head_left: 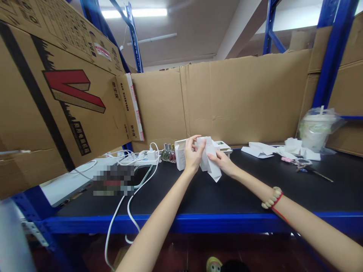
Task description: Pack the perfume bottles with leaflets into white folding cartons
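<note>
A small white paper carton [210, 164], partly folded with flaps sticking out, is held above the black shelf top by both hands. My left hand [193, 154] is closed on its upper left side, the thumb lying against the white card. At the right side of the carton, my right hand [224, 163] grips it with the thumb on its face. Just left of my left hand a white box [180, 156] with fine print stands upright, partly covered by the hand. Several small glass bottles [168, 155] stand beside that box. More white boxes [223, 146] lie behind my right hand.
Flat white cartons [258, 150] and loose white pieces lie to the right, near keys [303, 163] and a lidded cup [317, 130] in plastic. At left are a power strip [138, 160], white cables [141, 185] and a phone [143, 175]. Cardboard walls [241, 102] enclose the shelf.
</note>
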Motion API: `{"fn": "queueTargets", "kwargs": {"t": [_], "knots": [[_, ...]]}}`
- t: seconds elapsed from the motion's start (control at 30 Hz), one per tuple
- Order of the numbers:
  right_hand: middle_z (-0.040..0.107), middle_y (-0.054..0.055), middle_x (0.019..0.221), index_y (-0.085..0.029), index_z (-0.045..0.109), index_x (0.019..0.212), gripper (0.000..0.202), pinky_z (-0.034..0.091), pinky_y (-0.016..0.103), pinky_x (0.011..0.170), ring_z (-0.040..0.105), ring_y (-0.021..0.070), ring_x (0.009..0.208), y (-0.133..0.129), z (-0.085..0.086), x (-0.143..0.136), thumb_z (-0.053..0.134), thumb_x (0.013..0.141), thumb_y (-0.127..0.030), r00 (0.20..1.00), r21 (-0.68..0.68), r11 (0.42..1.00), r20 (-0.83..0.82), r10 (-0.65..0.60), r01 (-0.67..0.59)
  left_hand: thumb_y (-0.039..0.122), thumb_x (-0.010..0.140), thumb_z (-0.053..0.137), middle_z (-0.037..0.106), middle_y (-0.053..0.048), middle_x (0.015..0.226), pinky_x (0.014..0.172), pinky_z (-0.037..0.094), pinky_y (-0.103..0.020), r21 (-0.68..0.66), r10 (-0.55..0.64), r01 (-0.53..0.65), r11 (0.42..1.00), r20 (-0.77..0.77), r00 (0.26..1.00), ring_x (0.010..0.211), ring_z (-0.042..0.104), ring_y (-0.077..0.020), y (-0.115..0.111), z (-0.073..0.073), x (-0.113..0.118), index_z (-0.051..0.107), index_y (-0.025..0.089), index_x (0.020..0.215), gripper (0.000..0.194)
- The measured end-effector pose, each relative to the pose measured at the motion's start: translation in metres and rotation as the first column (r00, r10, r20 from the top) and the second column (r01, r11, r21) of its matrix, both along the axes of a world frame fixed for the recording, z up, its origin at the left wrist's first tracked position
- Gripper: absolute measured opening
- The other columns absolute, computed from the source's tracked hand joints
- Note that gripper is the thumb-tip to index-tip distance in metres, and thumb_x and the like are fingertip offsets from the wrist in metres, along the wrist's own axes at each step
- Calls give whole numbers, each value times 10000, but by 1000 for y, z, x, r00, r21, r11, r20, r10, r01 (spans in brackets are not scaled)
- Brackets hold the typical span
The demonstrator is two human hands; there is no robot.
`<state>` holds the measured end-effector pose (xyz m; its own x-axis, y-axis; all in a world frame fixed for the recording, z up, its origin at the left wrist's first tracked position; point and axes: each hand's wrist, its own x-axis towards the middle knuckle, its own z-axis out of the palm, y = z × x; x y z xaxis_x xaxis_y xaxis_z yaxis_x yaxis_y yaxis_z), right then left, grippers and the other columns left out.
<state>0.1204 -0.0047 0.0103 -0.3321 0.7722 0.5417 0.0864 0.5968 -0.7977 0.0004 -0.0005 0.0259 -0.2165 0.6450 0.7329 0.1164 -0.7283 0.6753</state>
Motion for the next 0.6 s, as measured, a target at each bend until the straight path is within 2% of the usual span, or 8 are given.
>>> {"fn": "queueTargets", "kwargs": {"t": [0.13, 0.23, 0.37, 0.47, 0.6], "knots": [[622, 60, 969, -224, 493, 1230, 644, 481, 276, 522, 563, 138, 620, 7, -6, 2, 603, 669, -522, 998, -28, 998, 31, -61, 62, 427, 678, 649, 547, -2, 797, 486, 390, -171, -88, -152, 166, 982, 141, 978, 522, 429, -45, 6, 1, 0, 565, 194, 945, 364], [600, 52, 1035, -265, 462, 1264, 647, 489, 279, 556, 565, 133, 649, 10, -10, 5, 633, 669, -453, 997, -4, 997, 30, -78, 78, 441, 637, 678, 535, 7, 750, 455, 366, -160, -122, -181, 208, 970, 204, 962, 518, 431, -46, 7, 2, 1, 565, 191, 925, 398], [595, 41, 1015, -283, 467, 1261, 651, 461, 261, 518, 519, 105, 583, 8, -8, 5, 650, 654, -431, 992, 17, 994, 50, -112, 111, 504, 680, 603, 514, 9, 726, 443, 343, -173, -136, -229, 266, 954, 234, 945, 486, 398, -41, 6, 3, 1, 555, 175, 870, 383], [584, 49, 997, -265, 474, 1260, 694, 410, 232, 467, 452, 76, 528, 3, -5, 3, 677, 616, -423, 983, 14, 986, 72, -169, 168, 518, 701, 571, 516, -4, 787, 469, 360, -182, -94, -217, 234, 968, 162, 963, 513, 414, -48, 5, 2, 0, 532, 185, 949, 417], [566, 63, 1009, -233, 467, 1262, 719, 343, 208, 418, 353, 39, 466, 0, -1, 2, 677, 600, -420, 980, -10, 981, 44, -195, 196, 435, 647, 658, 514, -26, 903, 509, 386, -185, 34, -68, 69, 997, -45, 997, 560, 420, -50, 2, -1, 0, 525, 199, 990, 438]]}}
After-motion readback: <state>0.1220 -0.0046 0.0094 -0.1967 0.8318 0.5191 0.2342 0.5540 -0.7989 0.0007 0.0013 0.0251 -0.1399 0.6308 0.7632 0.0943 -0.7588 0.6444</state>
